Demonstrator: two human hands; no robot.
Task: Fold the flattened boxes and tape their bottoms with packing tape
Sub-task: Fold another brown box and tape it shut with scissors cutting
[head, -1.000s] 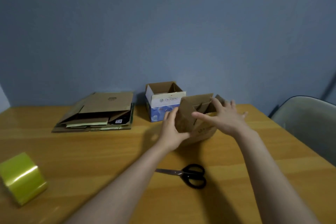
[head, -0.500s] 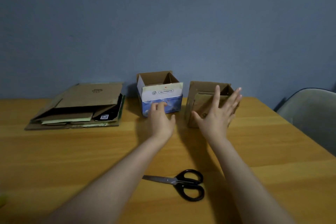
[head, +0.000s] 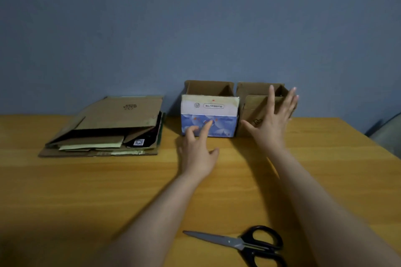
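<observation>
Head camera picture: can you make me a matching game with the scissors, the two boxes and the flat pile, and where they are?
Things:
1 scissors
2 blue box
3 brown box
4 flat pile

Places:
A farthest left
B farthest right, by the wall
C nearest the person
D in the middle, by the wall

Pairs: 1-C, 2-D, 3-B, 4-A

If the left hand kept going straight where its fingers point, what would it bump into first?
The blue-and-white box: the left hand points its fingers at the box's front face, with nothing between. Whether they already touch it, I cannot tell.
</observation>
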